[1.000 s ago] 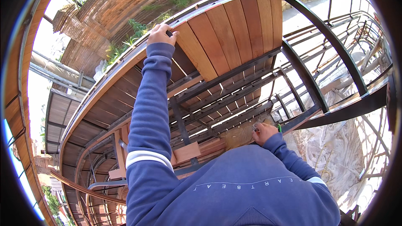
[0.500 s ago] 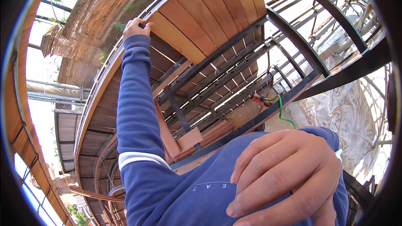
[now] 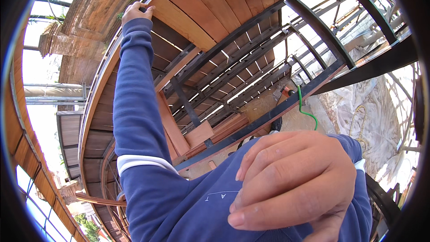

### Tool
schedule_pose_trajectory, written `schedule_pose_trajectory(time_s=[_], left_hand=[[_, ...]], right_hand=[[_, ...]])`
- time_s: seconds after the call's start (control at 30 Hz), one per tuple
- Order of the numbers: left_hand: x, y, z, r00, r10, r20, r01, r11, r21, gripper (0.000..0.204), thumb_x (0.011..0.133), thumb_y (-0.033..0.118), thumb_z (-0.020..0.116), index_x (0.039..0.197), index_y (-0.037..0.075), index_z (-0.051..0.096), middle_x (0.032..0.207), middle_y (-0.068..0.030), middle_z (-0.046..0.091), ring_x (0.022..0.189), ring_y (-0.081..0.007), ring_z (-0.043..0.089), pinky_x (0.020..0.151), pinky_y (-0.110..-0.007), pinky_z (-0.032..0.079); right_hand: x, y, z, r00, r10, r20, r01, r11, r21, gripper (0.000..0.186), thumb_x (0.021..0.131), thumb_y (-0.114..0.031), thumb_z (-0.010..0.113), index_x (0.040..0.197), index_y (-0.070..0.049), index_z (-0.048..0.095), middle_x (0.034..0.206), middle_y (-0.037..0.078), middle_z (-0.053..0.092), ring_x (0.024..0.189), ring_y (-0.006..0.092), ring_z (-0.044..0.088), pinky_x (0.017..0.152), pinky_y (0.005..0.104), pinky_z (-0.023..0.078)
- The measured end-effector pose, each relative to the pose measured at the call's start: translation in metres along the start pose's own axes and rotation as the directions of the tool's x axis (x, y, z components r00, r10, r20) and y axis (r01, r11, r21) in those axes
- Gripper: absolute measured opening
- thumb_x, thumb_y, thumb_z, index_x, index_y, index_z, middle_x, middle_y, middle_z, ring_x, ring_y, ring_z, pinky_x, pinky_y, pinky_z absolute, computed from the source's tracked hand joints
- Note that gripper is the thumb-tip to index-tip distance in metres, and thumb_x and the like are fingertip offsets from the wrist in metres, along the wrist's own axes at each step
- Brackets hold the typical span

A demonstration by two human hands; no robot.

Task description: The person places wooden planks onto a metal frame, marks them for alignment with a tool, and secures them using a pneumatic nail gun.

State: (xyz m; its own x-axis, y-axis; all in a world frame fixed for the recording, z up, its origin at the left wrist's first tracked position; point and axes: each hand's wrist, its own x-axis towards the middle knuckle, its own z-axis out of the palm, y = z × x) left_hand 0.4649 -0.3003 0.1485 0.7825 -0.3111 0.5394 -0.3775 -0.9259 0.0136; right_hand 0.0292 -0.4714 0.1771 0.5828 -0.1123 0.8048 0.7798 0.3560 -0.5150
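My left arm reaches to the far left, and my left hand (image 3: 138, 12) is closed at the outer edge of the curved deck. A small dark piece (image 3: 142, 9) shows between its thumb and fingers; I cannot make out what it is. Right beside that hand lies the end of a light brown wooden plank (image 3: 183, 22), the nearest in a row of reddish planks (image 3: 215, 4) on a black metal frame (image 3: 242, 33). Close in front of my chest hangs my right hand (image 3: 295, 179), fingers curled together. Its palm is hidden, and nothing shows in it.
Below the frame lie several loose boards (image 3: 228, 127). An orange-and-black tool (image 3: 286, 92) with a green cord (image 3: 301, 112) rests beyond a dark beam (image 3: 264, 116). Curved black bars (image 3: 318, 27) and crumpled plastic sheeting (image 3: 367, 112) are at the right. A brick wall (image 3: 96, 27) stands at the far left.
The view has shifted, so the deck and my left hand sit a little higher and further left. The right hand has moved slightly left, still curled. The left hand keeps its place by the plank.
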Motion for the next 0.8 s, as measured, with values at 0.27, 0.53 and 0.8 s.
schedule_pose_trajectory(time_s=[0.27,0.53,0.8], left_hand=[[-0.002,0.002,-0.007,0.999,0.038,-0.001,-0.038,0.999,-0.016,0.034,0.080,0.041,0.079,0.097,0.013,0.074,0.103,-0.0104,0.070,0.098,-0.0298,0.068,0.089,-0.040,0.053],[-0.008,0.010,-0.013,0.999,-0.028,0.019,0.028,0.999,-0.033,0.032,0.082,0.043,0.077,0.099,0.017,0.075,0.109,-0.0071,0.070,0.106,-0.0281,0.065,0.092,-0.040,0.052],[-0.016,0.008,-0.016,0.999,-0.040,0.029,0.041,0.998,-0.053,0.025,0.086,0.032,0.072,0.108,0.020,0.074,0.109,-0.0059,0.069,0.101,-0.0298,0.067,0.091,-0.040,0.053]], right_hand=[[-0.082,0.082,-0.054,0.815,0.557,-0.163,-0.542,0.632,-0.553,0.032,0.088,-0.022,0.072,0.108,0.003,0.066,0.087,0.015,0.070,0.079,0.0288,0.070,0.071,0.0355,0.056],[-0.225,0.166,-0.098,0.749,0.651,-0.122,-0.266,0.127,-0.956,0.029,0.087,-0.031,0.065,0.099,-0.004,0.067,0.086,0.014,0.070,0.083,0.0340,0.068,0.079,0.0434,0.054],[-0.215,0.161,-0.084,0.686,0.718,-0.118,-0.195,0.025,-0.980,0.026,0.087,-0.033,0.064,0.082,-0.007,0.064,0.080,0.013,0.069,0.075,0.0320,0.068,0.070,0.0432,0.053]])
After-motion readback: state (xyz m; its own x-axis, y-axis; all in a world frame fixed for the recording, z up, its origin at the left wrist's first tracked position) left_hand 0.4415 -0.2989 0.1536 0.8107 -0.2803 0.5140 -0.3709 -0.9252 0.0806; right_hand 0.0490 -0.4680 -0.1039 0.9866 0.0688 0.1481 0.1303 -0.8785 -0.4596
